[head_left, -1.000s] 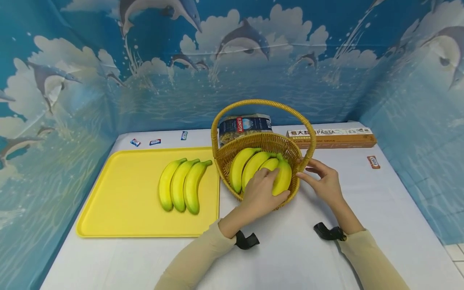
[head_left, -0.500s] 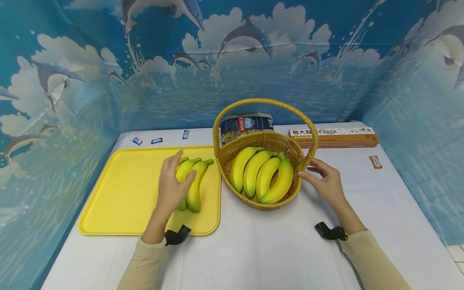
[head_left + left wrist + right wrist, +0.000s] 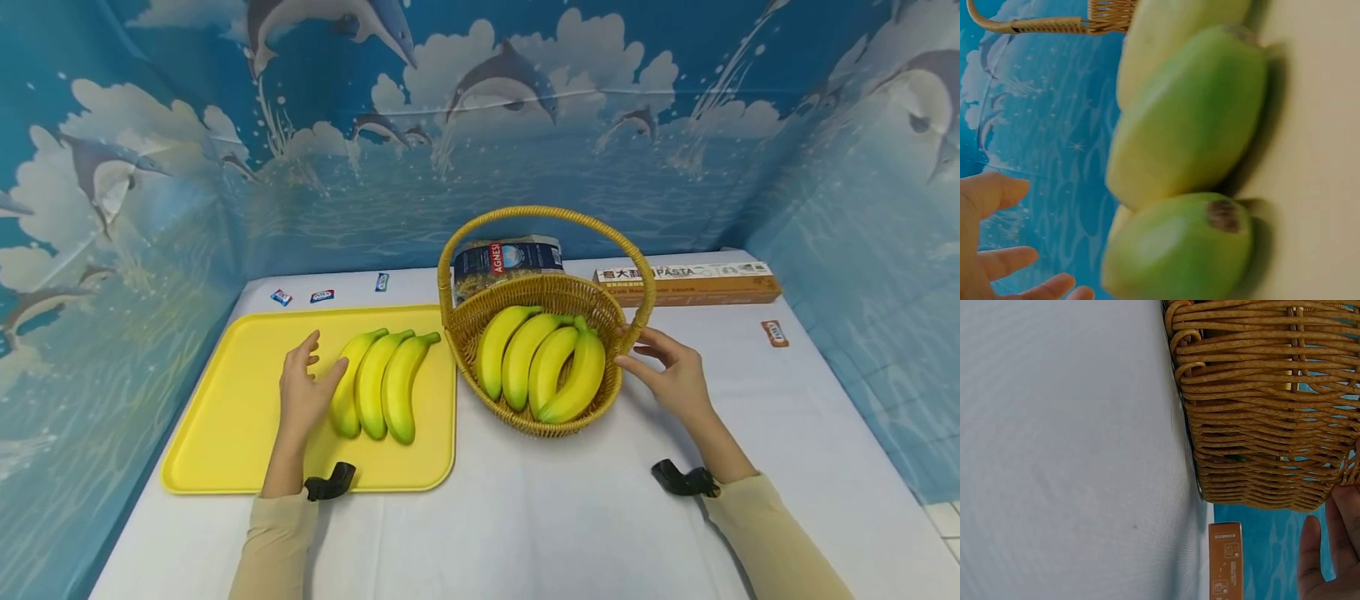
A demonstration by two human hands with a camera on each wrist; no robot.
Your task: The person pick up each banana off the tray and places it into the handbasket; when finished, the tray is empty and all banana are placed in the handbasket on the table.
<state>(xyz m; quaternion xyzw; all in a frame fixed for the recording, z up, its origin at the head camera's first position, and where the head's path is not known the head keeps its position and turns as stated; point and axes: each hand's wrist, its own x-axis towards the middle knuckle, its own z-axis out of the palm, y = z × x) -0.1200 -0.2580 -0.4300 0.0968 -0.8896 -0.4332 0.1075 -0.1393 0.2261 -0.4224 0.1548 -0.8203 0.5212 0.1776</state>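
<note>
My left hand (image 3: 302,398) is over the yellow tray (image 3: 240,400), just left of three bananas (image 3: 401,392) lying side by side. Its fingers are spread and relaxed, holding nothing. In the left wrist view the green tips of the bananas (image 3: 1191,119) fill the middle, and the fingers (image 3: 1013,262) are apart from them. On the right, my right hand (image 3: 678,383) grips the rim of the wicker basket (image 3: 551,287) by the foot of its handle, thumb in front. Several bananas (image 3: 517,354) lie in the basket. The right wrist view shows its woven side (image 3: 1260,419).
Behind the basket stands a bag of pasta (image 3: 510,262). A long pasta box (image 3: 690,286) lies at the back right. Small wrappers (image 3: 322,296) are scattered behind the tray, and a brown one (image 3: 774,333) lies far right. A dolphin-print cloth (image 3: 480,167) hangs behind.
My left hand has left the bananas in the basket and moved left, across the tray's bananas, to their far left side. The right hand has stayed at the basket's rim.
</note>
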